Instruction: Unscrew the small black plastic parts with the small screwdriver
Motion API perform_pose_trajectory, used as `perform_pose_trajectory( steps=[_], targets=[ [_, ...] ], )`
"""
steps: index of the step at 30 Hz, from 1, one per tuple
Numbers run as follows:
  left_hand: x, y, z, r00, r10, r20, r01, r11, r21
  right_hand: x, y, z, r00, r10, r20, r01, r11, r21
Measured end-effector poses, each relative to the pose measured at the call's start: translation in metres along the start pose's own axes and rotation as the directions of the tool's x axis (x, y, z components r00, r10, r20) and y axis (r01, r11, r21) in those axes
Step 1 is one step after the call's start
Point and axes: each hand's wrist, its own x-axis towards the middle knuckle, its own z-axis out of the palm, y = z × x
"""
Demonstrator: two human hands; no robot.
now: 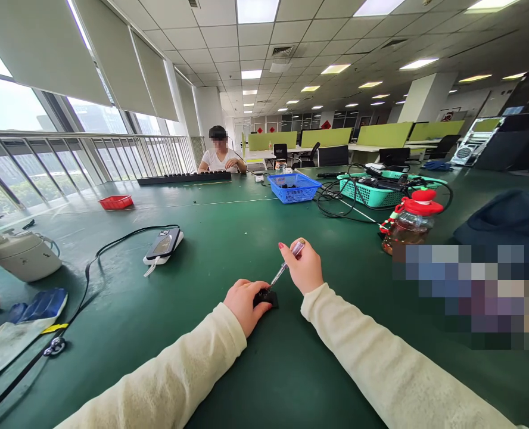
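Near the middle of the green table (220, 238), my left hand (246, 304) grips a small black part (271, 298) between thumb and fingers, low against the tabletop. My right hand (305, 266) is just right of it, closed around a screwdriver (286, 267) with a clear handle. The screwdriver slants down to the left, and its tip meets the top of the black part or lies very close to it. Fine details of the part are too small to tell.
A phone on a white power bank (164, 244) lies to the left, with a black strap (87, 280) and a white pot (23, 256) beyond. Ahead are a red tray (116, 202), blue basket (293, 193), green basket (372, 195) and red-lidded jar (410, 223). A person (220, 156) sits opposite.
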Motion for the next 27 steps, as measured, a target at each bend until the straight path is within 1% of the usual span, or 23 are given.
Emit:
perform_pose_trajectory(
  steps=[3, 6, 8, 11, 14, 18, 21, 25, 27],
  targets=[
    [0.0, 0.001, 0.0, 1.0, -0.005, 0.007, 0.005, 1.0, -0.001, 0.001, 0.003, 0.002, 0.998, 0.056, 0.008, -0.056, 0.998, 0.042],
    [0.0, 0.001, 0.0, 1.0, -0.008, 0.005, 0.008, 1.0, -0.001, -0.001, 0.0, 0.002, 0.997, 0.066, 0.039, -0.07, 0.991, 0.11],
    [0.0, 0.0, 0.001, 1.0, -0.008, 0.001, 0.008, 1.0, 0.0, -0.004, -0.004, 0.001, 0.996, 0.036, 0.082, -0.047, 0.989, 0.138],
    [0.0, -0.001, 0.001, 1.0, -0.006, -0.002, 0.006, 1.0, 0.003, -0.009, -0.01, -0.003, 0.987, -0.048, 0.153, 0.026, 0.99, 0.139],
    [0.0, -0.001, 0.0, 1.0, -0.002, 0.0, 0.002, 1.0, 0.01, -0.012, -0.012, -0.007, 0.976, -0.119, 0.183, 0.096, 0.987, 0.13],
    [0.0, 0.001, -0.002, 1.0, -0.008, 0.01, 0.007, 1.0, 0.022, -0.012, -0.011, -0.011, 0.97, -0.137, 0.202, 0.107, 0.982, 0.154],
    [0.0, 0.002, -0.003, 1.0, -0.023, 0.017, 0.023, 0.999, 0.025, -0.01, -0.008, -0.009, 0.978, -0.09, 0.189, 0.057, 0.983, 0.176],
    [0.001, 0.003, -0.003, 0.999, -0.037, 0.021, 0.036, 0.999, 0.015, -0.005, 0.0, -0.002, 0.988, 0.032, 0.148, -0.067, 0.969, 0.237],
    [0.001, 0.004, -0.003, 0.999, -0.037, 0.026, 0.036, 0.999, 0.009, -0.003, 0.004, 0.002, 0.991, 0.081, 0.11, -0.105, 0.969, 0.224]
  ],
)
